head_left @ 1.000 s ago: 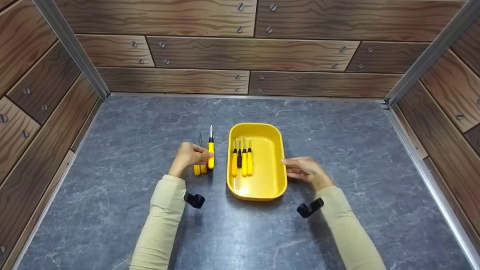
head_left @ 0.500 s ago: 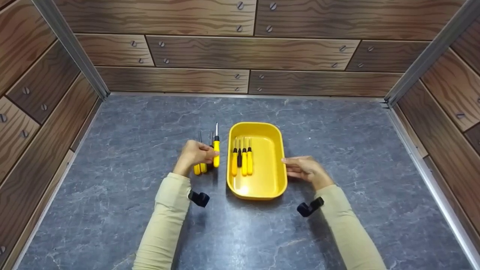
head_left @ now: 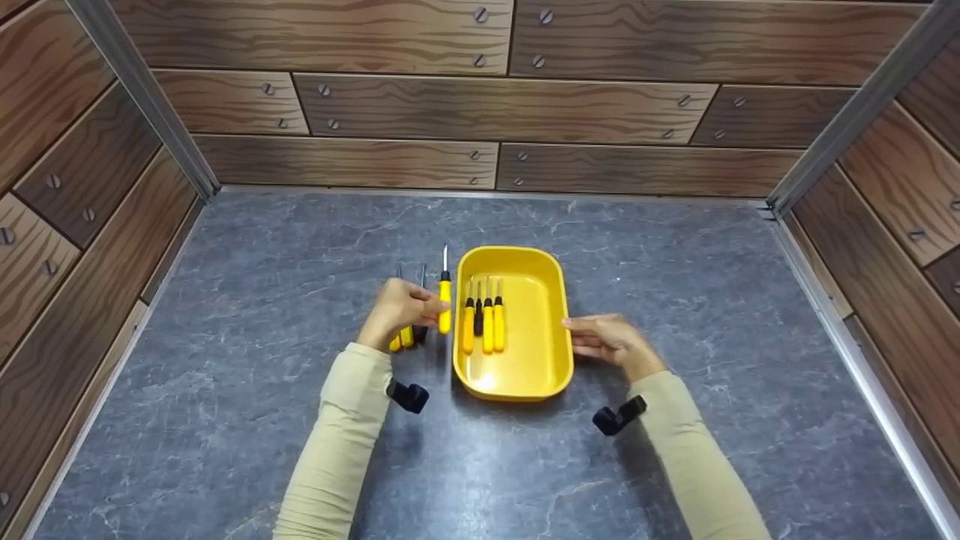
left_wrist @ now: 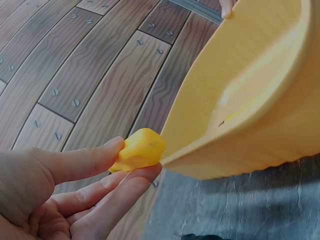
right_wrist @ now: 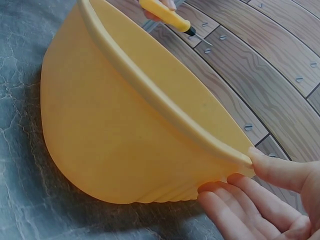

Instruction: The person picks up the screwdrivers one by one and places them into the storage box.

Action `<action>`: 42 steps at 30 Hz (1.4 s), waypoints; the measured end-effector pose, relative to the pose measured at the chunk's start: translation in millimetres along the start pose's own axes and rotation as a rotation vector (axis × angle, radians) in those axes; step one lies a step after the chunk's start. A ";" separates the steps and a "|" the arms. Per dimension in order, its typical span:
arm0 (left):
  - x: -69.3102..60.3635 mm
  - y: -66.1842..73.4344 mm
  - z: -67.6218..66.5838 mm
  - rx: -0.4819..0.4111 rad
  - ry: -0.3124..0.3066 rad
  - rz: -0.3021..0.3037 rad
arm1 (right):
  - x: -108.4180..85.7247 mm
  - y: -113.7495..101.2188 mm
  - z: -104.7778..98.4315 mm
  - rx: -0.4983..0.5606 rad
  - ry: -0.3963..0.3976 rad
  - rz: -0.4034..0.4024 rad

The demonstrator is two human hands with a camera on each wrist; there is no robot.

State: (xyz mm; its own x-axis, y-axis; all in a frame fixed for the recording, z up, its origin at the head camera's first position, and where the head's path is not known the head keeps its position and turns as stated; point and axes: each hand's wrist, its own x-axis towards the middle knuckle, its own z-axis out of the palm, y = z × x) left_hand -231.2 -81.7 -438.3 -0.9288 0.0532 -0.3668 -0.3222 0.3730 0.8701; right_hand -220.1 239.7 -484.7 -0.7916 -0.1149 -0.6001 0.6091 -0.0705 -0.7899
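My left hand (head_left: 405, 309) pinches a screwdriver (head_left: 445, 300) by its yellow handle between thumb and fingers. Its blade points away from me, and it hangs just left of the yellow tray (head_left: 516, 390). In the left wrist view the butt of the handle (left_wrist: 144, 149) sticks out past the fingertips. My right hand (head_left: 611, 341) holds the tray's right side, thumb at the rim and fingers against the outer wall in the right wrist view. Inside the tray several small screwdrivers (head_left: 489, 322) lie side by side, one with a black handle.
Left of the tray more screwdrivers (head_left: 407, 337) lie on the grey marbled table (head_left: 225, 360), partly hidden by my left hand; one has a black handle (head_left: 421, 334). Wood-patterned walls (head_left: 495, 109) surround the table at the back and sides.
The left hand has lifted its screwdriver away from the others and carried it right, up to the tray's left edge. The right hand and the tray have stayed in place.
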 end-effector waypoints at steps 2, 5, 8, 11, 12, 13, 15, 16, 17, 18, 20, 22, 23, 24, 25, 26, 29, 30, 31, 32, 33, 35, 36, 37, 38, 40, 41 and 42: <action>0.4 1.7 2.2 0.002 0.001 -0.005 | 0.3 0.2 0.2 0.001 0.003 0.000; 0.9 4.4 5.5 -0.004 -0.002 -0.008 | 1.0 0.5 0.8 -0.004 0.003 -0.008; 1.1 6.7 8.4 -0.014 -0.007 -0.009 | 1.3 1.0 1.9 -0.008 0.012 -0.013; 1.0 8.8 10.8 -0.018 -0.010 -0.010 | 1.5 1.7 2.2 -0.010 0.022 -0.012; 0.8 9.4 11.6 -0.018 -0.011 -0.011 | 1.6 1.9 2.2 -0.011 0.021 -0.012; 0.5 10.0 12.2 -0.018 -0.011 -0.012 | 1.5 2.0 2.1 -0.014 0.017 -0.011; 0.2 10.8 13.3 -0.025 -0.013 -0.009 | 1.6 2.2 1.8 -0.017 0.013 -0.010; 0.1 11.2 13.8 -0.027 -0.014 -0.008 | 1.3 2.1 1.7 -0.016 0.013 -0.010; 0.1 11.3 14.2 -0.029 -0.016 -0.008 | 1.1 2.1 1.4 -0.014 0.012 -0.010; 0.4 11.5 14.7 -0.032 -0.020 -0.006 | 1.1 2.1 1.0 -0.014 0.006 -0.010; 1.4 12.3 15.8 -0.041 -0.030 -0.010 | 0.9 1.9 0.3 -0.011 0.000 -0.008; 2.7 14.3 17.4 -0.048 -0.042 -0.015 | 0.8 1.6 -0.4 -0.009 0.000 -0.009; 3.3 15.7 18.3 -0.046 -0.046 -0.015 | 0.8 1.6 -0.5 -0.009 0.001 -0.009; 4.0 17.4 19.5 -0.041 -0.048 -0.013 | 0.9 1.4 -0.5 -0.010 0.002 -0.009; 4.3 19.2 20.6 -0.035 -0.050 -0.009 | 0.7 1.2 -0.5 -0.011 0.003 -0.009; 4.6 21.2 21.8 -0.030 -0.051 -0.005 | 0.5 0.9 -0.5 -0.011 0.004 -0.009; 5.1 26.5 25.2 0.000 -0.046 0.016 | -0.2 0.6 -0.7 -0.007 0.000 -0.010; 5.4 28.2 26.4 0.009 -0.045 0.019 | -0.2 0.5 -0.8 -0.005 -0.002 -0.010; 5.7 29.9 27.3 0.013 -0.048 0.017 | -0.4 0.5 -0.8 -0.005 -0.002 -0.009; 6.1 31.7 28.4 0.012 -0.053 0.015 | -0.3 0.6 -0.9 -0.006 0.000 -0.009; 6.6 33.3 29.5 0.005 -0.059 0.011 | -0.2 0.7 -0.9 -0.008 -0.001 -0.010; 7.9 35.8 31.5 -0.011 -0.072 0.004 | 0.5 1.1 -0.7 -0.008 -0.006 -0.011; 8.6 36.8 32.4 -0.019 -0.077 0.001 | 0.8 1.3 -0.5 -0.007 -0.006 -0.012; 9.5 37.6 33.5 -0.033 -0.085 -0.001 | 1.1 1.5 -0.3 -0.008 -0.006 -0.013; 10.2 38.2 34.4 -0.041 -0.088 0.000 | 1.5 1.7 -0.2 -0.010 -0.008 -0.013; 11.3 38.9 36.2 -0.040 -0.090 0.003 | 2.0 1.6 0.1 -0.012 -0.011 -0.012; 11.7 39.1 37.2 -0.035 -0.089 0.007 | 2.1 1.6 0.1 -0.015 -0.011 -0.011; 12.0 39.3 38.1 -0.032 -0.088 0.013 | 2.0 1.5 0.0 -0.019 -0.012 -0.011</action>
State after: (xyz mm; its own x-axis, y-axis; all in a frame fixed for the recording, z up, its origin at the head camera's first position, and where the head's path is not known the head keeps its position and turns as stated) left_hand -248.0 -31.1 -421.0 -0.9136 0.1395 -0.3820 -0.3175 0.3423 0.8843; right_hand -220.8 239.3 -487.1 -0.7972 -0.1263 -0.5903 0.5997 -0.0533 -0.7985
